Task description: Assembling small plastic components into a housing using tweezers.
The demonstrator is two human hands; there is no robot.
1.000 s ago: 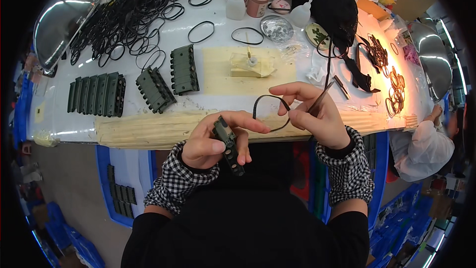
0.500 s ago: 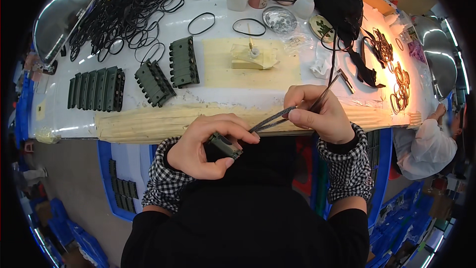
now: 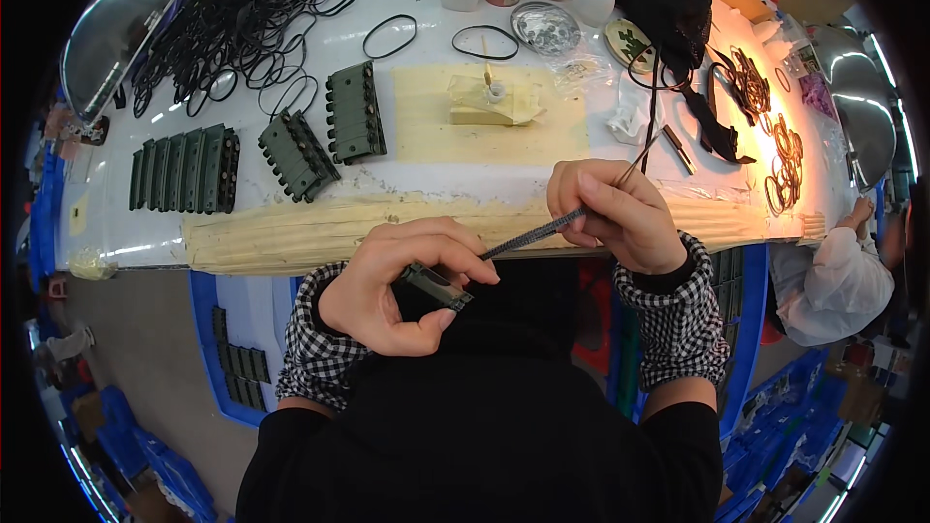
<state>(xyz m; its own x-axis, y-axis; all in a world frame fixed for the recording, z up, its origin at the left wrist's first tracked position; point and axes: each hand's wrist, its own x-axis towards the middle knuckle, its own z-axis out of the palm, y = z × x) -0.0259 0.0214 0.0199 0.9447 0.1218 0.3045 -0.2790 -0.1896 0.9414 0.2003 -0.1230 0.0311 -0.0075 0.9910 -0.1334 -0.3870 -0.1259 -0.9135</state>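
My left hand (image 3: 405, 281) is closed around a small dark green plastic part (image 3: 426, 289), its end showing between thumb and fingers. A dark grey textured band (image 3: 533, 234) runs from that part up to my right hand (image 3: 620, 215). The thumb and fingers of the right hand pinch the far end of the band, which is drawn straight. A thin metal tool like tweezers (image 3: 641, 157) sticks up from the right hand; its lower end is hidden by the fingers. Both hands are just in front of the table's near edge.
Ridged green plastic parts (image 3: 186, 170) stand in groups at the left of the table. Behind them lies a heap of black loops (image 3: 242, 24). A taped block (image 3: 492, 107) with a small stick sits mid-table. Blue trays (image 3: 203, 349) flank my lap; another person (image 3: 833, 276) sits at right.
The band's two strands, apart before, now lie together in a straighter line. My right hand has turned slightly, with its fingers closer together. The left hand has barely moved.
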